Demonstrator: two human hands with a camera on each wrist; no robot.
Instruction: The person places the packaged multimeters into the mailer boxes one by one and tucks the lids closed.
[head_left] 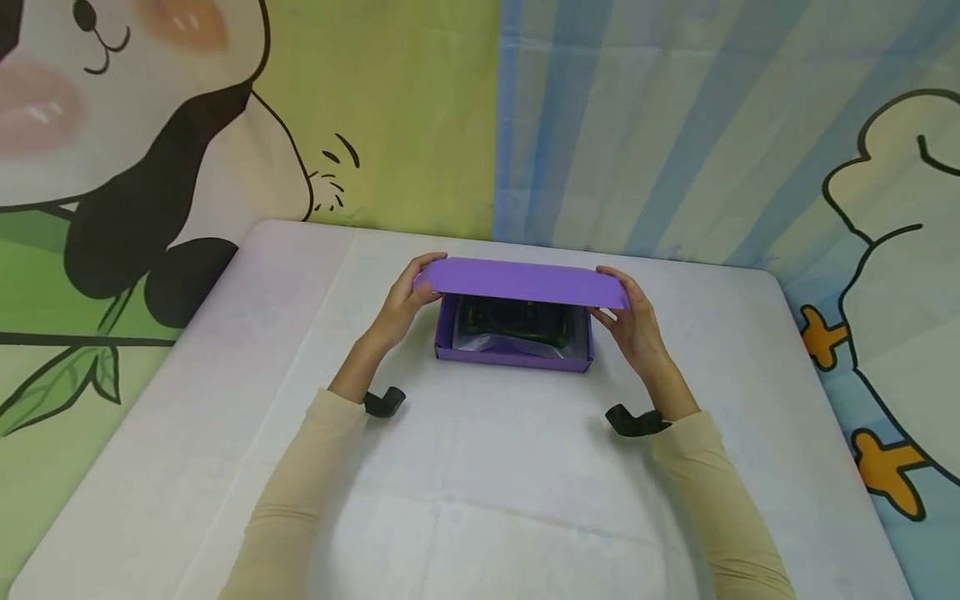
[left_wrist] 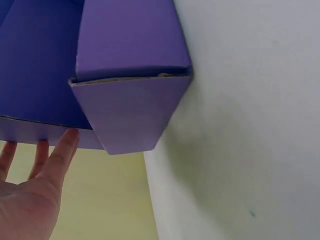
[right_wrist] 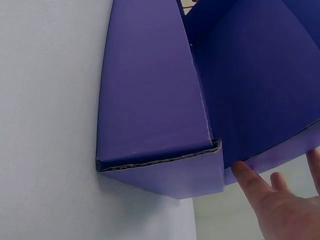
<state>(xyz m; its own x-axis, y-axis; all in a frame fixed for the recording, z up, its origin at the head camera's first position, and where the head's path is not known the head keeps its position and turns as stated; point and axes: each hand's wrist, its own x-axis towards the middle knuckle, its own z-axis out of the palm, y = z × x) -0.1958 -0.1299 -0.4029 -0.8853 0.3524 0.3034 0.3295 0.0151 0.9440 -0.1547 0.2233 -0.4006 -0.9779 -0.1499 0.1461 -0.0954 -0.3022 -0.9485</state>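
A purple cardboard box [head_left: 513,359] stands on the table, its lid [head_left: 525,282] tilted part way up over the tray. Inside lies a dark, rectangular item in a clear plastic bag [head_left: 517,323]; what it is cannot be made out. The left hand [head_left: 403,302] holds the lid's left end, and the right hand [head_left: 633,321] holds its right end. In the left wrist view, fingertips [left_wrist: 69,137] touch the purple cardboard beyond the box's end wall [left_wrist: 132,112]. Fingertips [right_wrist: 242,170] of the right hand touch the cardboard likewise in the right wrist view.
A white cloth covers the table [head_left: 480,500], whose far edge runs close behind the box. Printed curtains hang behind and beside it, with a panda [head_left: 172,125] at left and a white cartoon animal [head_left: 915,317] at right. Black curved pieces [head_left: 633,421] stick out from both wrists.
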